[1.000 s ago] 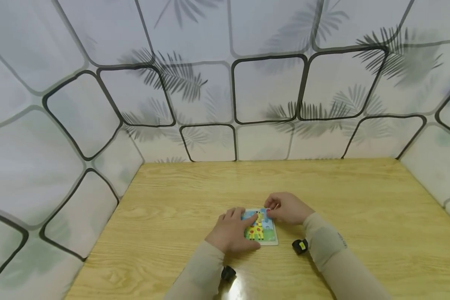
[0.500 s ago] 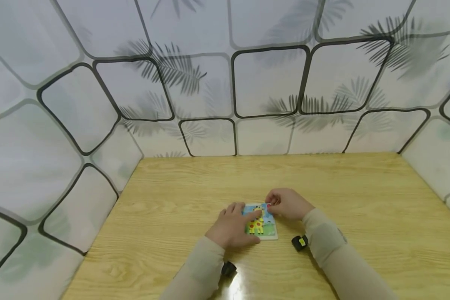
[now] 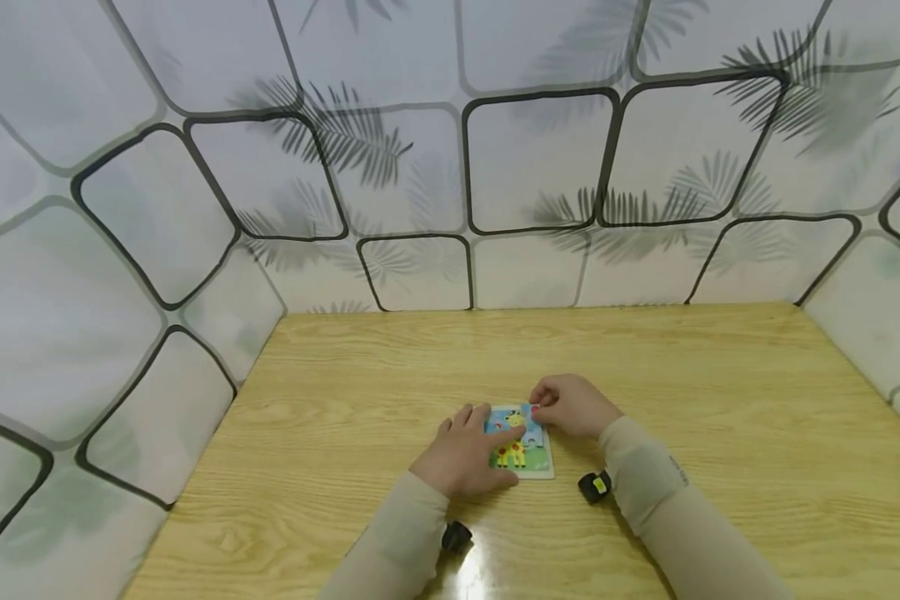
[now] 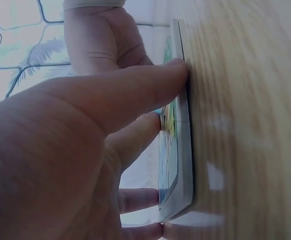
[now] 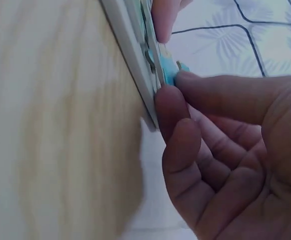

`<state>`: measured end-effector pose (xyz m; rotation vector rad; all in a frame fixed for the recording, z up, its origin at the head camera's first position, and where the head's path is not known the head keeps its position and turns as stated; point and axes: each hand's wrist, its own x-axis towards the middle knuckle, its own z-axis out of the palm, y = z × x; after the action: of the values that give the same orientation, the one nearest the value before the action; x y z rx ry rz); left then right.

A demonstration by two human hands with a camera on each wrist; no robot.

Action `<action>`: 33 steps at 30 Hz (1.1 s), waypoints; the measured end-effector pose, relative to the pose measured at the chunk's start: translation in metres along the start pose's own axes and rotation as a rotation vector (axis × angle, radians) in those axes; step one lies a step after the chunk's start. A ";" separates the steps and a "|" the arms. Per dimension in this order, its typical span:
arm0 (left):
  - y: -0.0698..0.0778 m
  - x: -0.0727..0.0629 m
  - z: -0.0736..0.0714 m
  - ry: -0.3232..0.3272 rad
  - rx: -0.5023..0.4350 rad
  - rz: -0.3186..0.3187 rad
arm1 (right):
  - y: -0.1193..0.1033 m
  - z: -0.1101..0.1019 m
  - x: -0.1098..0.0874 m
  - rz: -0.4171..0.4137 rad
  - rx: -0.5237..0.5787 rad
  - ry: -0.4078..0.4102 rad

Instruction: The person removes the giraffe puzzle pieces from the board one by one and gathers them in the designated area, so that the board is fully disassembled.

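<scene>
A small square jigsaw puzzle with a yellow giraffe on blue and green lies in a pale tray on the table. My left hand is spread over its left side. The thumb rests at the near edge, and the index finger reaches across the picture and touches the pieces. At the far right corner, my right hand pinches a light-blue puzzle piece between thumb and index finger. The right wrist view shows that piece raised and tilted above the tray; its remaining fingers are curled below. The left hand covers the puzzle's left part.
The wood-grain table stretches around the puzzle on all sides. A patterned curtain closes off the back and both sides. Small black devices hang under both wrists, just above the tabletop.
The right hand has shifted slightly left, and the blue pieces under it now overlap the picture at a different spot. The left hand has stayed on the puzzle. The head view has tilted slightly.
</scene>
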<state>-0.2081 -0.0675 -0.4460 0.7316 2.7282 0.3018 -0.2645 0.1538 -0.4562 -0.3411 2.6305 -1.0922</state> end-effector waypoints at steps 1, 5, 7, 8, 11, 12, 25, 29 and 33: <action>0.000 0.000 0.000 -0.001 0.000 -0.001 | 0.001 0.000 0.000 0.015 0.031 -0.001; 0.000 -0.001 0.000 0.000 0.008 -0.002 | 0.002 0.001 0.000 0.035 0.112 0.003; -0.001 -0.001 0.000 -0.002 0.009 -0.003 | 0.001 0.001 0.000 0.025 0.118 0.008; -0.001 -0.002 0.000 -0.004 0.009 -0.003 | 0.000 0.001 -0.001 0.024 0.121 0.007; -0.001 -0.002 0.000 -0.009 0.011 -0.004 | 0.000 0.001 -0.001 0.042 0.156 -0.007; -0.001 -0.002 0.000 -0.013 0.010 -0.003 | -0.001 0.001 -0.002 0.056 0.176 -0.014; 0.000 -0.004 -0.001 -0.021 -0.007 -0.018 | 0.000 -0.001 -0.002 -0.003 0.206 -0.011; 0.001 -0.004 -0.001 -0.021 0.002 -0.021 | 0.001 -0.001 -0.003 0.012 0.243 -0.020; 0.003 -0.003 -0.002 -0.023 0.002 -0.025 | 0.001 -0.001 -0.003 0.020 0.251 -0.008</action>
<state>-0.2051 -0.0669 -0.4427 0.6968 2.7143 0.2827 -0.2624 0.1562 -0.4557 -0.2644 2.4453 -1.3915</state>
